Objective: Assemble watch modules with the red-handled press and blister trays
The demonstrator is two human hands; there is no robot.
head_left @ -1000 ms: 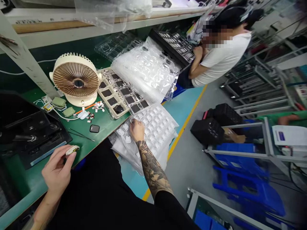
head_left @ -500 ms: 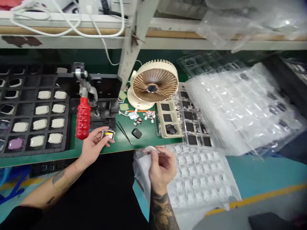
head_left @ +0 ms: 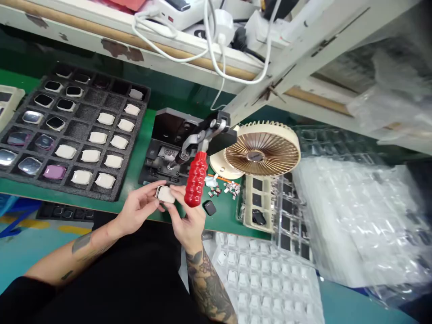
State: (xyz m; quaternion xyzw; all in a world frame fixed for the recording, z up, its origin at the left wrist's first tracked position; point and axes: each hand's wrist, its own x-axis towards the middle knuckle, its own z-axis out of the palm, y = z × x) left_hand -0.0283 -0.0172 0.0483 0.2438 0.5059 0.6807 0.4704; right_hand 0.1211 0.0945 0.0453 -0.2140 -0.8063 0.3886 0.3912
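Between my two hands is a small watch case with a cream-white cover facing up and a dark edge on its left side. My left hand grips it from the left, thumb and fingers at its edge. From the right, my right hand pinches its other side. Both hands are just in front of a black press fixture. The fixture's red lever handle rises close above my right fingers. A black square piece lies on the bench to the right.
A dark foam tray at left holds white, purple and black-faced watch cases. A cream fan stands behind small loose parts. To the right are a beige divided box and stacked clear trays; a tray of white covers sits lower.
My right hand has come left from above the tray of white covers to the watch case. The yellow inside of the case is now covered by white. The view has swung left.
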